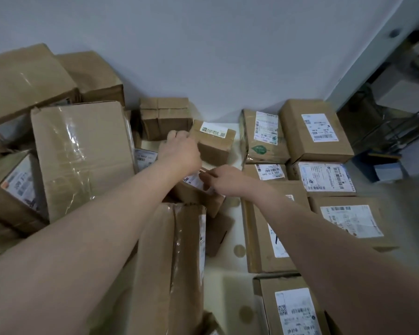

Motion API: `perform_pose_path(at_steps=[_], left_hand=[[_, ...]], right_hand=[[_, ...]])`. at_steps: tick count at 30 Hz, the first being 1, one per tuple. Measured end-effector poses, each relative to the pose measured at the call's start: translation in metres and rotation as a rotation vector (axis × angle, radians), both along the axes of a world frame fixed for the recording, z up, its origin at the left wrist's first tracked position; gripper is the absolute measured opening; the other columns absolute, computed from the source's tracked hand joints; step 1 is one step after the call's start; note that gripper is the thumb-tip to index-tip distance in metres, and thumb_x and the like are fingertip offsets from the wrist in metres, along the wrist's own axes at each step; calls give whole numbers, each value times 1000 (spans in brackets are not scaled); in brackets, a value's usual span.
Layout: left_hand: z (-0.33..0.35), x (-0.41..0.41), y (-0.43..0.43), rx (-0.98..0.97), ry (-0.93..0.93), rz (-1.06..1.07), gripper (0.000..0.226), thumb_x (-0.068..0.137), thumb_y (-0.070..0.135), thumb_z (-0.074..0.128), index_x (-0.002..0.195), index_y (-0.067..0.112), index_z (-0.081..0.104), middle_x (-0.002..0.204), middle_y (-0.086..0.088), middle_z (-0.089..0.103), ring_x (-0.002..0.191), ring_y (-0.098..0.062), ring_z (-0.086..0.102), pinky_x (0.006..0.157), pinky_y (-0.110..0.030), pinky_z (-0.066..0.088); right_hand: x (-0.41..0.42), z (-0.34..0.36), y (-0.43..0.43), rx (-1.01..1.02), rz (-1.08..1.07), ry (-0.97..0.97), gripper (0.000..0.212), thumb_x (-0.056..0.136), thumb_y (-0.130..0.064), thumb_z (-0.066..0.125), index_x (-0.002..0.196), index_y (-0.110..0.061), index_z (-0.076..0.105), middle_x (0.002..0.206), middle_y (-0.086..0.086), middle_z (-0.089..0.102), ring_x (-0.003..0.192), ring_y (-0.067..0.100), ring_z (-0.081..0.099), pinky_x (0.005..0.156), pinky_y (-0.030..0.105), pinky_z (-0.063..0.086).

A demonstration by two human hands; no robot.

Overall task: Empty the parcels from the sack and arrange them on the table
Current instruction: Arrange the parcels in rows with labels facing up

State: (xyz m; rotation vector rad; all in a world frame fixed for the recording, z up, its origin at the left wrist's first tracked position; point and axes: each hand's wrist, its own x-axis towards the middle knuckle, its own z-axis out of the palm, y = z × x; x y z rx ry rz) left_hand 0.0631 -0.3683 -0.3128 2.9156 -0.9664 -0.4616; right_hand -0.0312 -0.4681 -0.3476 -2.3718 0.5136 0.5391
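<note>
1. Centrally, in the head view, the left hand (pixel 179 149) was curled round the left side of a small carton (pixel 213 146) marked with a green-and-white label, near the back of the white table (pixel 230 238).
2. Just in front of it, the right hand (pixel 224 181) was laid on the white label of a tilted brown parcel (pixel 194 193). Whether that parcel was gripped or only touched could not be told.
3. At the right, labelled parcels (pixel 324 177) were set flat in rows, touching one another.
4. At the left, a large taped carton (pixel 82 155) was leaned among piled boxes.
</note>
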Motion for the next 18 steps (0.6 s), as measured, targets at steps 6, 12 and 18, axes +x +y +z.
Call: perform_pose_path(at_steps=[6, 12, 18], left_hand=[[-14, 11, -7, 146, 8, 66, 28, 89, 22, 58, 116, 19, 63, 103, -6, 64, 94, -24, 60, 73, -34, 47], [-35, 40, -42, -430, 369, 393, 67, 100, 35, 45, 155, 16, 12, 156, -12, 27, 141, -33, 29, 113, -43, 27], [-46, 48, -48, -920, 381, 834, 48, 100, 51, 29, 105, 18, 63, 104, -1, 63, 94, -21, 58, 83, -30, 45]], right_hand=[[20, -5, -28, -84, -293, -253, 17, 97, -31, 53, 104, -21, 63, 103, -1, 67, 92, 17, 64, 84, 36, 54], [64, -16, -63, -81, -495, -176, 68, 97, -42, 48, 153, -22, 15, 150, 10, 37, 125, 32, 51, 102, 38, 40], [56, -22, -72, -189, -649, -603, 30, 100, -39, 40, 113, -20, 59, 101, -7, 58, 91, 17, 58, 84, 36, 48]])
